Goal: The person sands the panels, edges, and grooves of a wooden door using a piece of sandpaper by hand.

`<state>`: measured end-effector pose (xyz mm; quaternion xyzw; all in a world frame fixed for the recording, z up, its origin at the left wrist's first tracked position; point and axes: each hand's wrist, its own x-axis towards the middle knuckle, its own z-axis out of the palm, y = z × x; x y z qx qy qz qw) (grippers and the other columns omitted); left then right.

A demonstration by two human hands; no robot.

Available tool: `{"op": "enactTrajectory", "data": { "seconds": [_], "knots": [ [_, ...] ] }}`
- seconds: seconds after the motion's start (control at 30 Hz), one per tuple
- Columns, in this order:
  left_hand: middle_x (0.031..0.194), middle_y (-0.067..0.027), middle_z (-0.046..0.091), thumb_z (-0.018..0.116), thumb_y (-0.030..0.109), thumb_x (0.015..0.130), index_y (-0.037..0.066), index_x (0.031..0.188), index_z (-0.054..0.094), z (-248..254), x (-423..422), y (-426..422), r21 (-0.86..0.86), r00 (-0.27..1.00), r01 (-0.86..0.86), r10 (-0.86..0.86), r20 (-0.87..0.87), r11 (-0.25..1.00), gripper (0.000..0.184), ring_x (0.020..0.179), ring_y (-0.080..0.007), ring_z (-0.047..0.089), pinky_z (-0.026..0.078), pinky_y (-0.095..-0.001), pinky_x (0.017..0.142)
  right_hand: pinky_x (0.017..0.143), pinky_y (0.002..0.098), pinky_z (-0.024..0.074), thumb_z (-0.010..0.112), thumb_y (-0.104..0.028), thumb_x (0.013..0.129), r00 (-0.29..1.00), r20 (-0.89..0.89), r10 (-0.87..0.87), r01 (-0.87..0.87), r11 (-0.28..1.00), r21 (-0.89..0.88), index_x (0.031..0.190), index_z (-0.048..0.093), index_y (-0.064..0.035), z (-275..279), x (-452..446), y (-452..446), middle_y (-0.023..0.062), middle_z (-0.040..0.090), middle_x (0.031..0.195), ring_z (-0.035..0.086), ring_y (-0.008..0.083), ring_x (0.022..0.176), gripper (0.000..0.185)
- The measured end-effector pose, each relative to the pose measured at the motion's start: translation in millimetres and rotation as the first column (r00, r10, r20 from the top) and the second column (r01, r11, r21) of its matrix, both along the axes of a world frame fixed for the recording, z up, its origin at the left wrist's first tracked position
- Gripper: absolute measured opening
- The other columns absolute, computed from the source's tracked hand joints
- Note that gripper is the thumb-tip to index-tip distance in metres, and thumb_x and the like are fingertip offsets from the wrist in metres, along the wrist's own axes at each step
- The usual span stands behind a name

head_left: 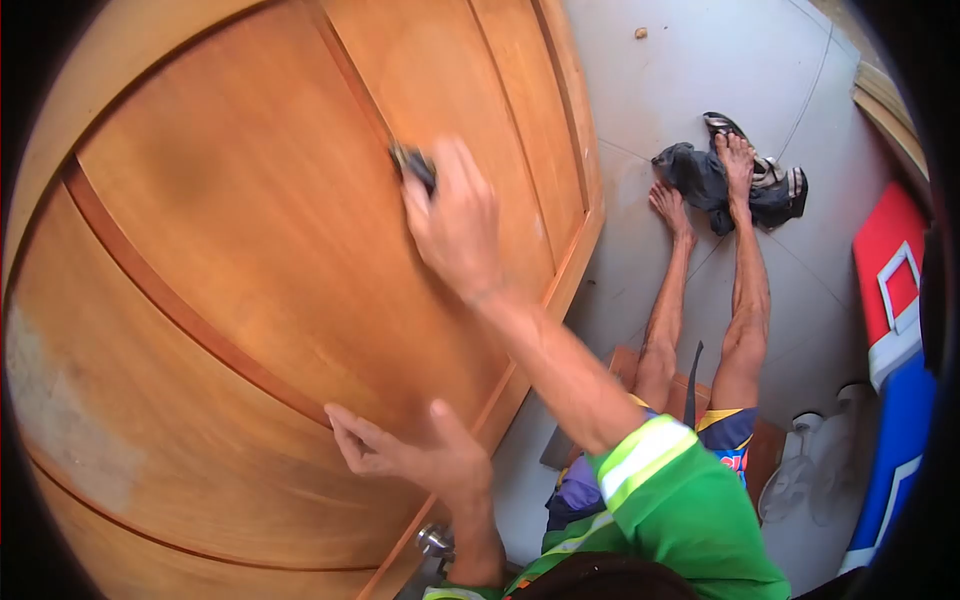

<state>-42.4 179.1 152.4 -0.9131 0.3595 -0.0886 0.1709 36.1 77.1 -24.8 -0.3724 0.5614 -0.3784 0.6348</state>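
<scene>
My right hand [455, 225] is closed around a small dark tool [416, 168] with a metal-looking tip; its exact kind is hard to make out. The tip meets a dark groove [350, 75] in the wooden door [230, 230]. Lower down, my left hand [410, 455] is open, thumb and fingers apart, with nothing in it. Its fingertips are at or just above the lower end of another reddish-brown groove [190, 300]. A pale, whitish patch [75, 420] marks the door's surface at the left.
A round metal doorknob [434, 540] sticks out near my left forearm. My bare feet [735, 155] rest by a crumpled black cloth [700, 180] on the tiled floor [690, 60]. A red and blue panel-like object [890, 370] stands at the right, near whitish footwear-like items [795, 470].
</scene>
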Motion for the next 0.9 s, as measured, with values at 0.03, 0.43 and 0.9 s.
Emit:
{"op": "enactTrajectory", "data": {
  "seconds": [0.03, 0.43, 0.9],
  "knots": [
    [0.164, -0.0253, 0.021, 0.062, 0.026, 0.09, -0.002, 0.16, 0.021, -1.2, 3.0, 0.8, 0.01, 1.0, 0.023, -0.024, 0.004, 1.0, 0.087, 0.144, -0.0402, 0.023, 0.019, -0.0568, 0.118, 0.064, 0.0534, 0.0451, 0.067, -0.005, 0.088, 1.0, 0.023, 0.01, -0.01, 1.0, -0.005, 0.098, 0.052, -0.0013, -2.9, 1.9, 3.6, 0.0203, 0.053, 0.091, 0.057, 0.0462, 0.079, 0.018],
    [0.165, -0.0247, 0.023, 0.063, 0.024, 0.09, -0.006, 0.159, 0.022, 15.0, -1.3, -4.6, -0.031, 0.992, 0.066, -0.069, -0.11, 0.997, 0.085, 0.143, -0.0423, 0.025, 0.019, -0.0569, 0.118, 0.068, 0.0437, 0.0488, 0.069, -0.005, 0.087, 0.962, 0.057, 0.268, -0.274, 0.95, 0.151, 0.093, 0.06, 0.0001, 5.2, -50.6, 34.3, 0.0171, 0.062, 0.089, 0.062, 0.0361, 0.076, 0.013],
    [0.153, -0.0327, 0.024, 0.061, 0.033, 0.091, -0.008, 0.157, 0.026, 25.5, -3.4, -6.8, -0.063, 0.98, -0.024, 0.011, -0.2, 0.998, 0.085, 0.14, -0.0408, 0.027, 0.031, -0.0495, 0.11, 0.071, 0.036, 0.0483, 0.067, -0.012, 0.093, 0.999, 0.037, 0.011, -0.022, 0.945, 0.325, 0.103, 0.064, 0.0007, 31.1, -19.0, 38.6, 0.0079, 0.06, 0.083, 0.058, 0.0194, 0.077, 0.016]
  ]
}}
